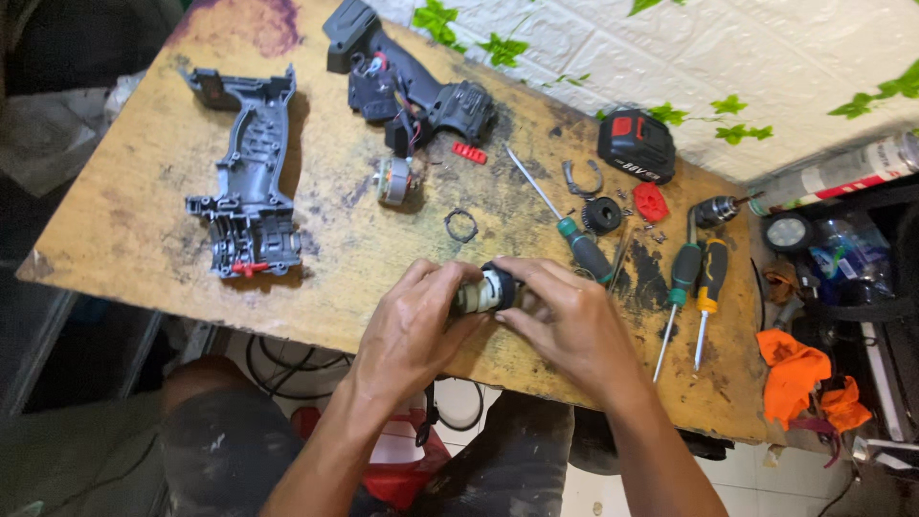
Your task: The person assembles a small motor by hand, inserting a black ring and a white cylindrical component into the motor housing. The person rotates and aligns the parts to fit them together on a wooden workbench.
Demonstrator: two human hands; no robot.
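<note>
A small cylindrical motor part (486, 290), silver with a black end, is gripped by both hands just above the near edge of the worn wooden table (144, 220). My left hand (414, 324) grips its silver end. My right hand (565, 321) wraps around the black end. A grey drill housing half (247, 182) lies at the left. The other black housing half (412, 81), with wires and a small motor (394, 180), lies at the back.
A green-handled screwdriver (565, 228) lies by my right hand; two more screwdrivers (694, 297) sit to the right. Also on the table: a black ring (460, 225), black gear part (602, 213), drill chuck (716, 209), battery pack (637, 144). Orange cloth (799, 373) hangs at right.
</note>
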